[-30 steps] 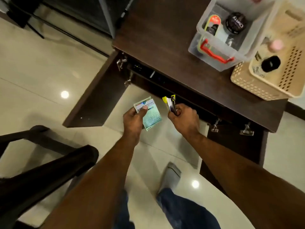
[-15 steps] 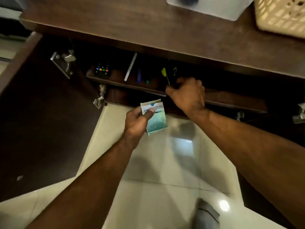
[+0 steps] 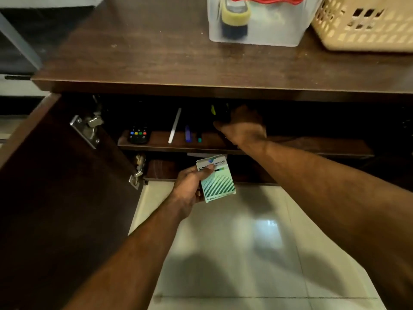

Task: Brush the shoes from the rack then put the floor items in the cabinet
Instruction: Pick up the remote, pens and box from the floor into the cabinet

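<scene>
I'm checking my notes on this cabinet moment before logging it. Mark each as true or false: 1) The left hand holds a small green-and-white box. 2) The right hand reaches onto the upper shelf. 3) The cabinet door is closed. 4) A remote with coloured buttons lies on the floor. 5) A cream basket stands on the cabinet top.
1) True: the left hand grips the box.
2) True: the right hand is over the upper shelf.
3) False: the cabinet door stands open.
4) False: the remote lies on the upper shelf.
5) True: the cream basket stands on the cabinet top.
</scene>
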